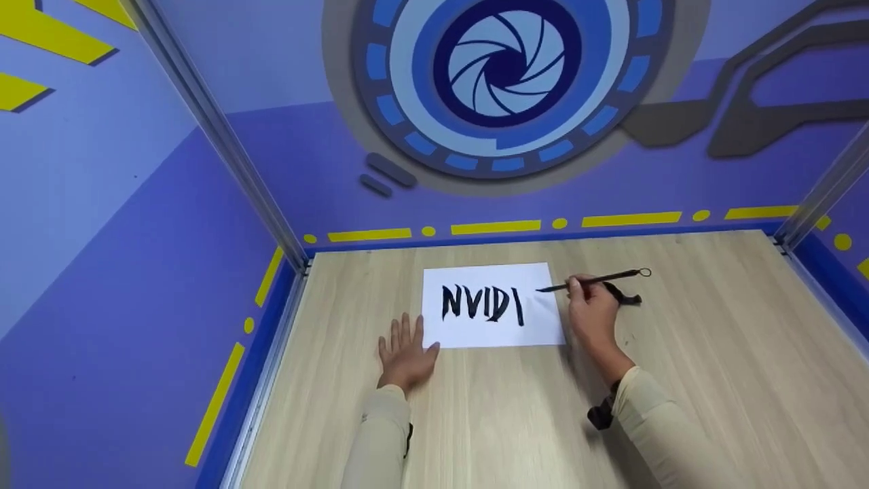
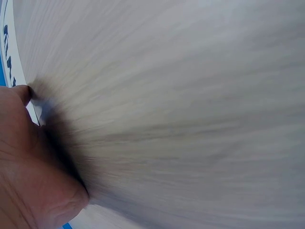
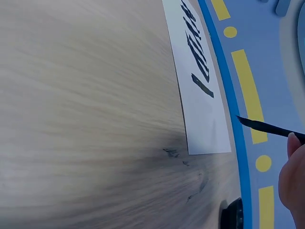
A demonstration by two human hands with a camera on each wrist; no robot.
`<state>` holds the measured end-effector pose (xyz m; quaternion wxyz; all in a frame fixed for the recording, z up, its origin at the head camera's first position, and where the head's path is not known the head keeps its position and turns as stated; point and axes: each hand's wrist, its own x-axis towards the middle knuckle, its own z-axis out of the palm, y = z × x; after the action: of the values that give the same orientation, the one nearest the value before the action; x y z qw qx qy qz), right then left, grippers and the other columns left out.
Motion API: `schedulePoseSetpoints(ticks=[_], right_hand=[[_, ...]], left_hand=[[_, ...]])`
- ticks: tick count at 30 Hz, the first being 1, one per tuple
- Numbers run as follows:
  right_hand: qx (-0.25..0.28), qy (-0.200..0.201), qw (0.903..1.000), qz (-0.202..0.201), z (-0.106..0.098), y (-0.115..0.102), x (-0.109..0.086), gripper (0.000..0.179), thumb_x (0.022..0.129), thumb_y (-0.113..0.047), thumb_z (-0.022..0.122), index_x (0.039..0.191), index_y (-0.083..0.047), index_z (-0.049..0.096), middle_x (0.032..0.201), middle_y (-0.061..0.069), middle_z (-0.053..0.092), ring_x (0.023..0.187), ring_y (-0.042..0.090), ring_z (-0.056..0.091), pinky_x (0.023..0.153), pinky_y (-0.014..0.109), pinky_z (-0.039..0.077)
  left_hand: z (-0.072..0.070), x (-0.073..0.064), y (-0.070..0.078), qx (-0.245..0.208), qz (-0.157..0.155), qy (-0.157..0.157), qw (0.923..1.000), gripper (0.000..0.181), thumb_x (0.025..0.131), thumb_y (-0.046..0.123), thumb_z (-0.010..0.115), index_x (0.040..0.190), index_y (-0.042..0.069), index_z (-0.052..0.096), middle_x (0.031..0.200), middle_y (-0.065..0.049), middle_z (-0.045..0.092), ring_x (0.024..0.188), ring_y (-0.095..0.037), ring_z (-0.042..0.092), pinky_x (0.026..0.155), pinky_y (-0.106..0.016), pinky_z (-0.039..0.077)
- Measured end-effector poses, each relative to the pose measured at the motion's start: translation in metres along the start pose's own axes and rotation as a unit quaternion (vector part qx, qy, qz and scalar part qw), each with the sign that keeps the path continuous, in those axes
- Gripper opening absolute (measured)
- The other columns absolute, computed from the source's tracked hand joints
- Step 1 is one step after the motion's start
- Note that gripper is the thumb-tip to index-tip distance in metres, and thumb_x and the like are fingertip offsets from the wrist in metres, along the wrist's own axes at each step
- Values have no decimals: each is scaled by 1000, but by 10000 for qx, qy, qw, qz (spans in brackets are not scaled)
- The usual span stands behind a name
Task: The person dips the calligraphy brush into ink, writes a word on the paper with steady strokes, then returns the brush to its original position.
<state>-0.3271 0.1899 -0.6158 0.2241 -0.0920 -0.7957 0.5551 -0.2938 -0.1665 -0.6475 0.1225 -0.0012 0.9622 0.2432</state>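
A white sheet of paper (image 1: 492, 336) lies on the table with large black brushed letters (image 1: 483, 303) reading "NVIDI", the last mark a slanting stroke. My left hand (image 1: 409, 356) rests with spread fingers at the sheet's lower left corner; in the left wrist view its thumb side (image 2: 38, 162) shows near the paper. My right hand (image 1: 594, 316) pinches a thin black writing brush (image 1: 621, 276) with a loop at its end. The brush's dark tip (image 3: 245, 121) points left and is held above the paper's right part, apart from it.
A black object (image 1: 623, 295), partly hidden behind the right hand, sits on the table; its kind cannot be told. Dark smudges (image 3: 171, 152) mark the wood beside the sheet. Purple printed walls (image 1: 285, 149) with metal corner posts (image 1: 224, 129) bound the wooden table (image 1: 502, 421).
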Motion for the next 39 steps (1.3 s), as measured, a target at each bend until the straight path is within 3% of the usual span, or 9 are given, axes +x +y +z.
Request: schedulePoseSetpoints(ticks=[15, 20, 24, 29, 39], right_hand=[[-204, -126, 9997, 59, 8, 4, 0, 26, 110, -22, 62, 119, -3, 76, 112, 16, 78, 94, 15, 68, 77, 11, 50], [-188, -63, 9997, -156, 10, 5, -1, 22, 108, -19, 64, 116, -3, 78, 108, 16, 79, 86, 3, 66, 75, 8, 48], [-411, -13, 9984, -393, 12, 4, 0, 20, 106, -15, 66, 114, -3, 79, 106, 17, 80, 85, 5, 67, 74, 8, 47], [-716, -182, 9959, -512, 13, 5, -1, 20, 107, -14, 64, 118, -4, 78, 112, 16, 80, 97, 23, 71, 81, 18, 48], [-685, -502, 9953, -465, 15, 9, 0, 23, 109, -14, 60, 121, -4, 76, 122, 17, 78, 111, 32, 73, 96, 45, 56]], left_hand=[[2, 2, -1, -28, -49, -25, 10000, 74, 112, 53, 39, 174, 21, 14, 183, -11, -3, 170, -38, -8, 134, -67, -6], [3, 2, -1, -72, -60, -41, 9999, 74, 112, 52, 39, 174, 21, 14, 183, -11, -3, 170, -38, -8, 133, -69, -6], [2, 2, -1, -78, -72, -67, 9999, 74, 112, 52, 40, 174, 21, 14, 183, -11, -3, 170, -37, -9, 133, -68, -6], [1, 1, -1, -103, -62, -56, 9999, 74, 112, 53, 40, 174, 22, 14, 183, -10, -3, 171, -37, -9, 133, -68, -6], [1, 1, -1, -62, -39, -99, 9999, 75, 112, 54, 38, 174, 23, 11, 183, -10, -6, 170, -36, -11, 133, -67, -8]])
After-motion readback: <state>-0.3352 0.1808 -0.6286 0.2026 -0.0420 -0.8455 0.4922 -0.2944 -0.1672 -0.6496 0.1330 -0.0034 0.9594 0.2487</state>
